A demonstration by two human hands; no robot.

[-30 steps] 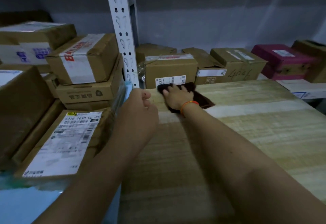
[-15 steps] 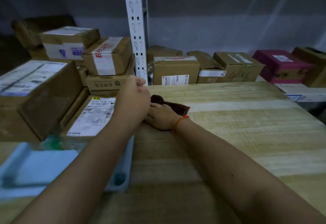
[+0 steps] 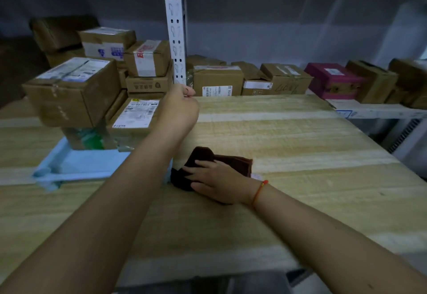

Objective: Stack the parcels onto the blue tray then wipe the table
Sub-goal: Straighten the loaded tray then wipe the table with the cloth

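A dark brown cloth [image 3: 233, 162] lies on the pale wooden table [image 3: 300, 145], next to the blue tray's right edge. My right hand [image 3: 217, 181] presses flat on the cloth. The blue tray [image 3: 76, 166] sits at the left and carries stacked cardboard parcels: a big box [image 3: 74, 92] on top and a flat labelled parcel [image 3: 136, 118] beside it. My left hand [image 3: 179, 106] rests curled at the far right corner of the tray, against the flat parcel; whether it grips the tray rim is hidden.
More cardboard boxes [image 3: 217, 81] and a magenta box [image 3: 332, 81] line the shelf behind the table. A white perforated shelf post [image 3: 175, 27] stands at the back. Further boxes [image 3: 147, 60] pile up at the back left. The table's near edge [image 3: 208, 273] is close to me.
My right hand has dragged the cloth from the table's far edge toward me, along the tray's right side. My view has pulled back and risen. The left hand stays at the tray corner.
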